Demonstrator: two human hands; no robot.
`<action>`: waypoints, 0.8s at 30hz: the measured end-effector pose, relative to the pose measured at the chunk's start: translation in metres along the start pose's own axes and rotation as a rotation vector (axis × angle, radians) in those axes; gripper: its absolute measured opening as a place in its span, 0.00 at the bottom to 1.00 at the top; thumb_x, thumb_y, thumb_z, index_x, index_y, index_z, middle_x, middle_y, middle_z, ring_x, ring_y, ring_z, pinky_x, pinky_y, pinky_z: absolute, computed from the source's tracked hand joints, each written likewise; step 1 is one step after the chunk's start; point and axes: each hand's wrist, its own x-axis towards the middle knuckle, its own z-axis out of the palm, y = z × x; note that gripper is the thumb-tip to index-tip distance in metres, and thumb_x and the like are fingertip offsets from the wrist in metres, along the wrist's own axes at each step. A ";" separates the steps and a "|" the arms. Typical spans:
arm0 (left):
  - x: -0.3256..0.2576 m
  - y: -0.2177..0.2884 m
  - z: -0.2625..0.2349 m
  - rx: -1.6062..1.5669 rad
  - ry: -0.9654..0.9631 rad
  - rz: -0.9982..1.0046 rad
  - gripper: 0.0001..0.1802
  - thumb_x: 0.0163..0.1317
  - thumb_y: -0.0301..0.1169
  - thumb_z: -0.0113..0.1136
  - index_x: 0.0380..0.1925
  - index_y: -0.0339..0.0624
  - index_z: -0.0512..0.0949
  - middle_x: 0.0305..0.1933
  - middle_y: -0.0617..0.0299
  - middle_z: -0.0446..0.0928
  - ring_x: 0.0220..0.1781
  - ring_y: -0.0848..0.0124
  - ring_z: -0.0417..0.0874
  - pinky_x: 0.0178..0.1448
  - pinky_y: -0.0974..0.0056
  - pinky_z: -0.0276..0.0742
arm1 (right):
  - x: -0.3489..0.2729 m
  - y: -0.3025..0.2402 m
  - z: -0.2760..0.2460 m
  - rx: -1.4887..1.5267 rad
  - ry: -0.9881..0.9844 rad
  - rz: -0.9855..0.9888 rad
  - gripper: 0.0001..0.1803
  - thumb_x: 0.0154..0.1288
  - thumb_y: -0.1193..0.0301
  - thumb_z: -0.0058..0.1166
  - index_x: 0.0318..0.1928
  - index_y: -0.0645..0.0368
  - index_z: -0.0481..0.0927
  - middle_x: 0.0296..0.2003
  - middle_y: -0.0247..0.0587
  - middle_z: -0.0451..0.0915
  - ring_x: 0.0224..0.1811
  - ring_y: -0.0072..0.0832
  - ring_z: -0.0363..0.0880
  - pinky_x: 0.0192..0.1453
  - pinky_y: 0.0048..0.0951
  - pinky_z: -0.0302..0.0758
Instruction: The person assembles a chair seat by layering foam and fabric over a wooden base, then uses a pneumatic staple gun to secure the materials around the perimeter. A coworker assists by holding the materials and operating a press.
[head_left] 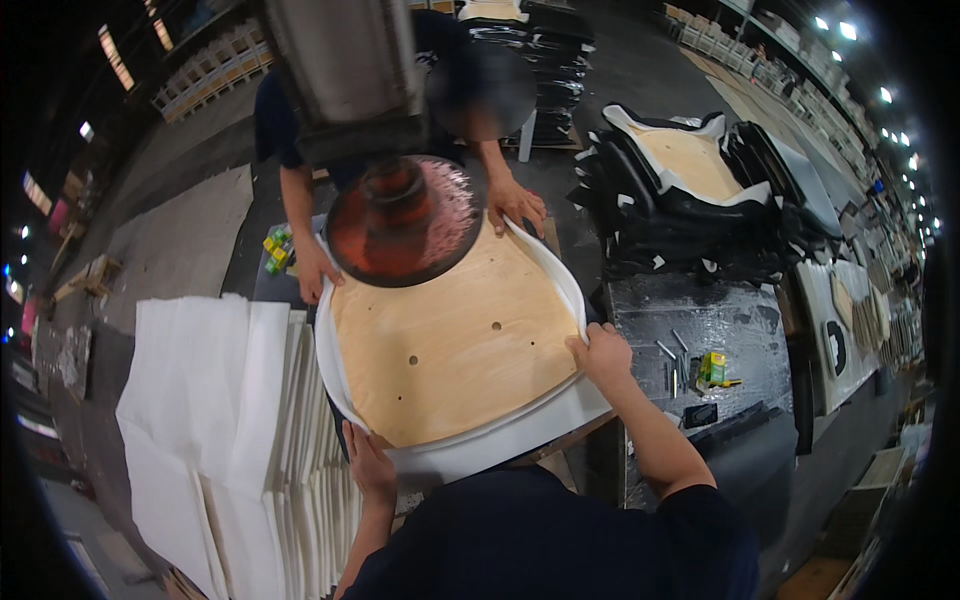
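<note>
A plywood seat panel [465,350] with several small holes lies in front of me, its edge wrapped by white padding [440,460]. At the near left corner, my left hand [370,465] is closed on the padding's edge. My right hand [603,355] grips the right edge, with the thumb over the plywood and the fingers curled outside. Across from me, a co-worker's hands, one on the left rim [316,272] and one at the far right corner [515,205], hold the same piece. A round reddish press disc [400,220] hangs over the far part of the panel, hiding some of it.
A tall stack of white sheets [210,420] stands at my left. At right, a plastic-covered table [640,310] holds bolts, a yellow-green box [713,368] and a black upholstered stack [640,225] topped by another padded panel [690,160]. Another yellow-green box [278,248] sits beside the co-worker.
</note>
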 end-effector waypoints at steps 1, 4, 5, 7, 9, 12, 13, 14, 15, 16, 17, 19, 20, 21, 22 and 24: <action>0.000 -0.002 -0.001 -0.014 -0.010 -0.022 0.24 0.81 0.27 0.55 0.70 0.23 0.73 0.78 0.26 0.70 0.75 0.31 0.75 0.75 0.42 0.76 | -0.003 0.002 0.002 -0.025 0.064 -0.044 0.31 0.68 0.41 0.67 0.43 0.61 0.86 0.52 0.65 0.87 0.62 0.54 0.85 0.60 0.58 0.80; 0.004 -0.005 -0.010 -0.028 -0.009 -0.069 0.16 0.79 0.25 0.58 0.60 0.27 0.83 0.74 0.32 0.75 0.68 0.36 0.83 0.72 0.47 0.80 | -0.004 0.018 0.009 -0.025 0.166 -0.134 0.30 0.71 0.42 0.66 0.46 0.60 0.88 0.52 0.60 0.87 0.60 0.51 0.83 0.57 0.56 0.79; 0.011 -0.007 -0.013 -0.011 0.000 -0.089 0.15 0.78 0.25 0.59 0.59 0.28 0.84 0.73 0.32 0.76 0.66 0.38 0.83 0.69 0.48 0.81 | 0.006 0.028 0.012 0.031 0.166 -0.173 0.29 0.72 0.42 0.65 0.44 0.59 0.88 0.48 0.55 0.86 0.53 0.47 0.83 0.52 0.51 0.79; 0.031 -0.022 -0.014 -0.031 0.021 -0.111 0.14 0.78 0.26 0.60 0.57 0.30 0.84 0.71 0.34 0.77 0.62 0.41 0.85 0.63 0.49 0.84 | 0.039 0.079 0.016 0.104 0.211 -0.238 0.27 0.74 0.42 0.64 0.41 0.57 0.88 0.40 0.46 0.84 0.39 0.38 0.82 0.41 0.43 0.78; 0.028 -0.044 -0.025 -0.335 0.037 -0.376 0.12 0.77 0.25 0.61 0.56 0.35 0.83 0.56 0.44 0.85 0.46 0.57 0.87 0.54 0.57 0.84 | 0.060 0.069 0.003 0.798 -0.193 0.110 0.24 0.77 0.46 0.64 0.47 0.57 0.88 0.38 0.40 0.84 0.33 0.30 0.80 0.35 0.36 0.75; 0.030 -0.056 -0.038 -0.684 -0.181 -0.724 0.14 0.76 0.24 0.60 0.59 0.41 0.78 0.43 0.60 0.83 0.44 0.69 0.87 0.48 0.63 0.83 | 0.071 0.066 -0.004 0.948 -0.442 0.302 0.19 0.76 0.57 0.64 0.55 0.59 0.87 0.37 0.36 0.86 0.29 0.23 0.79 0.29 0.31 0.71; 0.031 -0.060 -0.040 -0.724 -0.229 -0.748 0.13 0.76 0.24 0.62 0.58 0.41 0.78 0.43 0.59 0.84 0.42 0.69 0.86 0.47 0.63 0.83 | 0.074 0.064 -0.004 0.860 -0.463 0.292 0.18 0.75 0.61 0.65 0.57 0.60 0.86 0.37 0.36 0.87 0.28 0.21 0.79 0.27 0.30 0.70; 0.034 -0.064 -0.041 -0.764 -0.276 -0.772 0.13 0.75 0.24 0.63 0.57 0.42 0.79 0.43 0.59 0.84 0.41 0.69 0.86 0.46 0.62 0.82 | 0.076 0.063 -0.005 0.773 -0.484 0.280 0.18 0.75 0.66 0.65 0.59 0.61 0.85 0.37 0.36 0.87 0.27 0.20 0.79 0.25 0.30 0.69; 0.034 -0.067 -0.042 -0.804 -0.322 -0.802 0.12 0.75 0.25 0.64 0.56 0.42 0.79 0.43 0.58 0.85 0.39 0.70 0.85 0.45 0.61 0.82 | 0.077 0.065 -0.005 0.767 -0.505 0.293 0.19 0.74 0.66 0.66 0.60 0.61 0.85 0.38 0.37 0.88 0.28 0.21 0.80 0.26 0.30 0.70; 0.031 -0.071 -0.044 -0.884 -0.374 -0.857 0.12 0.74 0.25 0.65 0.55 0.40 0.78 0.43 0.58 0.85 0.38 0.70 0.86 0.43 0.62 0.83 | 0.074 0.069 -0.005 0.765 -0.530 0.311 0.20 0.72 0.67 0.67 0.60 0.61 0.85 0.38 0.38 0.88 0.29 0.22 0.81 0.27 0.30 0.71; 0.022 -0.072 -0.049 -0.897 -0.379 -0.928 0.12 0.75 0.25 0.65 0.55 0.38 0.79 0.44 0.58 0.85 0.39 0.69 0.87 0.44 0.62 0.83 | 0.071 0.072 -0.005 0.764 -0.555 0.329 0.21 0.71 0.68 0.68 0.61 0.62 0.85 0.39 0.39 0.88 0.29 0.23 0.82 0.27 0.30 0.73; 0.007 -0.069 -0.047 -0.933 -0.415 -1.062 0.12 0.75 0.26 0.65 0.55 0.36 0.79 0.45 0.57 0.86 0.41 0.68 0.88 0.46 0.62 0.85 | 0.060 0.085 0.001 0.756 -0.513 0.354 0.23 0.70 0.70 0.69 0.62 0.63 0.84 0.43 0.42 0.89 0.34 0.29 0.87 0.36 0.34 0.82; -0.006 -0.065 -0.048 -1.071 -0.384 -1.023 0.12 0.76 0.27 0.64 0.54 0.33 0.80 0.48 0.56 0.87 0.44 0.67 0.90 0.48 0.61 0.86 | 0.052 0.094 0.005 0.756 -0.480 0.367 0.23 0.69 0.70 0.69 0.63 0.63 0.84 0.44 0.43 0.90 0.35 0.30 0.88 0.38 0.35 0.83; -0.014 -0.064 -0.051 -1.053 -0.405 -1.025 0.12 0.77 0.27 0.64 0.54 0.33 0.80 0.49 0.55 0.87 0.45 0.67 0.90 0.49 0.61 0.86 | 0.045 0.094 0.011 0.762 -0.461 0.373 0.24 0.69 0.71 0.69 0.63 0.64 0.84 0.45 0.44 0.90 0.36 0.31 0.89 0.41 0.36 0.85; -0.019 -0.064 -0.053 -1.037 -0.430 -1.027 0.12 0.77 0.27 0.64 0.54 0.32 0.80 0.50 0.55 0.87 0.46 0.66 0.90 0.50 0.61 0.86 | 0.039 0.096 0.014 0.780 -0.416 0.369 0.22 0.69 0.71 0.68 0.61 0.64 0.85 0.47 0.45 0.91 0.39 0.33 0.90 0.46 0.38 0.87; -0.022 -0.072 -0.053 -0.922 -0.478 -0.950 0.09 0.78 0.28 0.63 0.51 0.34 0.83 0.47 0.59 0.87 0.44 0.70 0.88 0.49 0.62 0.85 | 0.042 0.098 0.011 0.747 -0.460 0.350 0.19 0.70 0.70 0.68 0.59 0.64 0.86 0.46 0.44 0.91 0.40 0.31 0.90 0.46 0.38 0.86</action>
